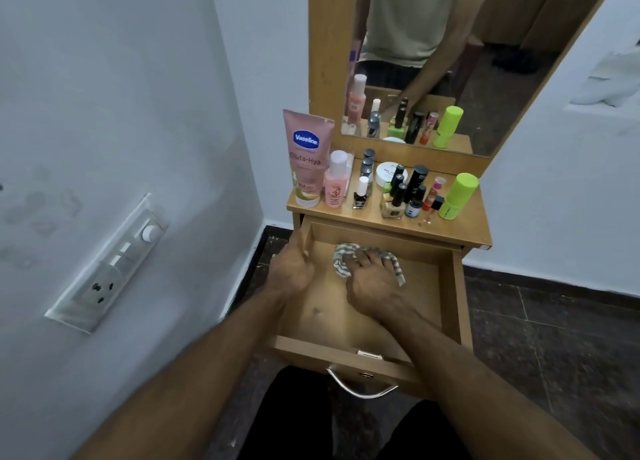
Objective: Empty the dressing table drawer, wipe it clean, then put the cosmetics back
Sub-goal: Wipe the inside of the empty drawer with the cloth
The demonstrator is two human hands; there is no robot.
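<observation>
The wooden drawer (450,307) is pulled out, and apart from a cloth its inside is bare. My right hand (372,283) lies flat inside it, fingers spread, pressing a grey-and-white striped cloth (341,257) against the drawer floor near the back. My left hand (291,269) grips the drawer's left wall near the back corner. The cosmetics stand on the dressing table top (460,231): a pink Vaseline tube (306,154), a pink bottle (335,182), several nail polish bottles (398,196), a white jar (386,175) and a neon green stick (459,196).
A mirror (450,54) rises behind the table top and reflects the bottles and a person's torso. A white wall with a switch and socket panel (114,265) is close on the left. A metal handle (362,387) hangs on the drawer front, above my knees. The floor is dark tile.
</observation>
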